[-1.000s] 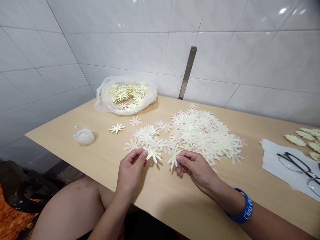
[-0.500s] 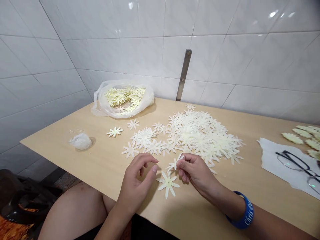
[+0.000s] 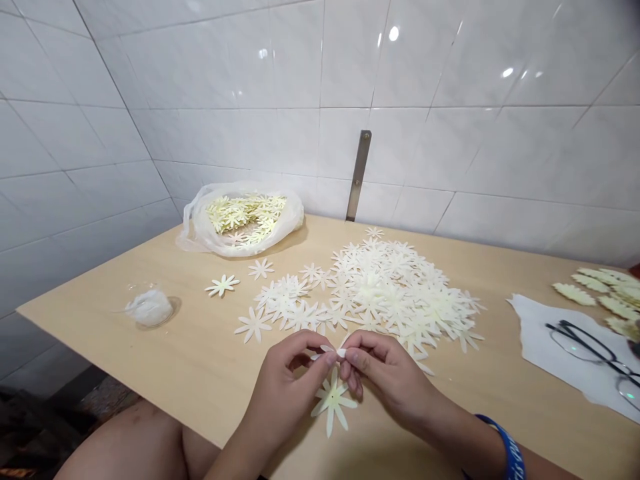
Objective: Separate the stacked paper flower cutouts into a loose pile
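Observation:
My left hand (image 3: 293, 380) and my right hand (image 3: 383, 377) meet near the table's front edge, fingertips pinched together on one small pale paper flower (image 3: 334, 350). Only its petal tips show between the fingers. Just below the hands, a second paper flower (image 3: 333, 402) lies flat on the wooden table (image 3: 200, 360). Beyond the hands spreads a big heap of pale flower cut-outs (image 3: 385, 293). My right wrist wears a blue band (image 3: 507, 450).
At the back left sits a clear plastic bag (image 3: 240, 220) full of yellowish flowers. A small clear dish (image 3: 149, 308) stands at the left. On the right, glasses (image 3: 590, 347) rest on white paper (image 3: 550, 340), with leaf cut-outs (image 3: 600, 287) behind. A metal bracket (image 3: 357, 175) is fixed to the tiled wall.
My left hand dropped its flower onto the table, then came across and pinched the flower that the right hand holds. The view tilted upward a little.

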The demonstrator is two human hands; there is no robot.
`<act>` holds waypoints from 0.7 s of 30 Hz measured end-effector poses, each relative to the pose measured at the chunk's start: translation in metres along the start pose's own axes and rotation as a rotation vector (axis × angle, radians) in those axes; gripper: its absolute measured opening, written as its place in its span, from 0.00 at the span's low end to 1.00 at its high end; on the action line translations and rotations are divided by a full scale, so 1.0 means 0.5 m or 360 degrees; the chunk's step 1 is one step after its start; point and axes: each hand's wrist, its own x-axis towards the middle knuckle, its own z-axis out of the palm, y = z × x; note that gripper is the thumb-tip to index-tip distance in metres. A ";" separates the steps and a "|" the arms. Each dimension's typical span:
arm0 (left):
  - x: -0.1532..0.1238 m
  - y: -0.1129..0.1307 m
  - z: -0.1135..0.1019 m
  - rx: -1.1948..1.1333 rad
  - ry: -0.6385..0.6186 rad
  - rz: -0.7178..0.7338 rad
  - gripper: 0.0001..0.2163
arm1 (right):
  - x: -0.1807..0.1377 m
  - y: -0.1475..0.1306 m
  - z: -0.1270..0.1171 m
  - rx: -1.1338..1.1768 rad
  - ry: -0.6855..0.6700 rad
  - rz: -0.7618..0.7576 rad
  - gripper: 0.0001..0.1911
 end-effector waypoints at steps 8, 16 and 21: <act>-0.022 -0.009 0.028 -0.0875 0.0024 -0.0386 0.10 | -0.005 0.011 0.009 0.0033 0.0014 0.0100 0.18; -0.032 0.001 0.030 -0.0516 0.0063 -0.0370 0.17 | -0.008 -0.006 0.012 -0.0047 0.0175 0.0095 0.21; -0.031 0.012 0.017 -0.0424 0.0067 -0.0274 0.19 | -0.007 -0.017 0.014 -0.0140 0.0173 0.0042 0.21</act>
